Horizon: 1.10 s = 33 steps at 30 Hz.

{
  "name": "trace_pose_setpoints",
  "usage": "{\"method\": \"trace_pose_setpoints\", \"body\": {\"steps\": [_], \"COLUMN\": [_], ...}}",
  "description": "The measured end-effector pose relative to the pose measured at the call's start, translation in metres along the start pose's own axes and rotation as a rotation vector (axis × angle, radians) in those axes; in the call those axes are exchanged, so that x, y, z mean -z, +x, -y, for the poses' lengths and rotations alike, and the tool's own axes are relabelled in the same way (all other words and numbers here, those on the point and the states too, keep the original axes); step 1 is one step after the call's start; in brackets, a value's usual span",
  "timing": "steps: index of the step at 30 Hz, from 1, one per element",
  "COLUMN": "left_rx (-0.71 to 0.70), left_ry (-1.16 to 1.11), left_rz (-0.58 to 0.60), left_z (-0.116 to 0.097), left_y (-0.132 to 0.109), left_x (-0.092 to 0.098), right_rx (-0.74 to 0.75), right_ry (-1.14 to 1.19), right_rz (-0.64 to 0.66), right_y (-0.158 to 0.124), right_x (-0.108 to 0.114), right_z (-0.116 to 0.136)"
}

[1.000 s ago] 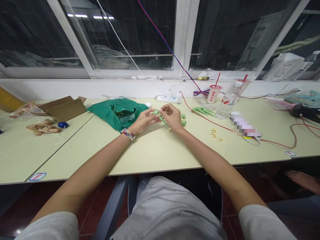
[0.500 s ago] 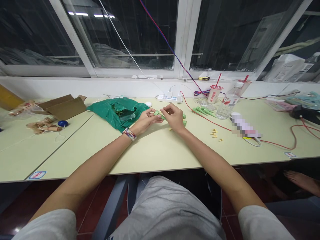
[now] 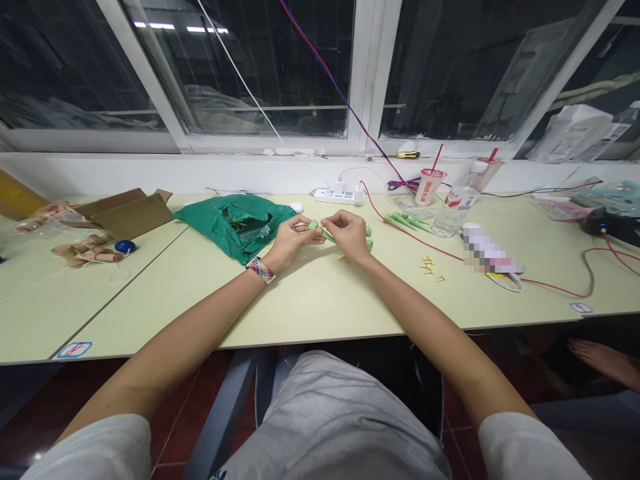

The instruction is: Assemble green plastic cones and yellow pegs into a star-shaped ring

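Well, the left hand and right hand are half-curled and close together, their fingertips pinching a green plastic piece between them. A torn green bag lies just beyond the left hand; more green pieces and small brass bits sit right of the right hand.

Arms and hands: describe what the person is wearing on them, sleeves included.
The left sleeve and right sleeve are short and pale grey. The left hand has a multicoloured woven wristband just behind it. The right hand and its wrist show nothing worn.
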<state>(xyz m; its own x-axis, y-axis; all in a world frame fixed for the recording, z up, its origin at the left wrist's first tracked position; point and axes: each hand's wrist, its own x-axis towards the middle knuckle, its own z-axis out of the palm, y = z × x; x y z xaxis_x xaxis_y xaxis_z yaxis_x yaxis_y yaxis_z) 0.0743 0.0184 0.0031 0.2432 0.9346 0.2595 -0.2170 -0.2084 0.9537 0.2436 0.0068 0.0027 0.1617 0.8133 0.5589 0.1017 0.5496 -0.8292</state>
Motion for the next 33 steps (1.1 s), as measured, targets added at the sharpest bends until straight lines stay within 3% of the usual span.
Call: {"method": "trace_pose_setpoints", "body": {"steps": [16,27,33], "left_rx": [-0.032,-0.048,-0.026], "left_ry": [0.034,0.012,-0.1], "left_rz": [-0.04,0.027,-0.004], "left_z": [-0.003,-0.008,-0.006], "left_y": [0.008,0.012,0.014], "left_x": [0.002,0.009,0.01], "right_rx": [-0.067,-0.099,-0.075], "right_ry": [0.022,0.213,0.214], "right_rz": [-0.011,0.192,0.181], "right_y": [0.001,0.012,0.014], "right_x": [-0.002,0.009,0.01], "right_z": [-0.001,-0.004,-0.007]}}
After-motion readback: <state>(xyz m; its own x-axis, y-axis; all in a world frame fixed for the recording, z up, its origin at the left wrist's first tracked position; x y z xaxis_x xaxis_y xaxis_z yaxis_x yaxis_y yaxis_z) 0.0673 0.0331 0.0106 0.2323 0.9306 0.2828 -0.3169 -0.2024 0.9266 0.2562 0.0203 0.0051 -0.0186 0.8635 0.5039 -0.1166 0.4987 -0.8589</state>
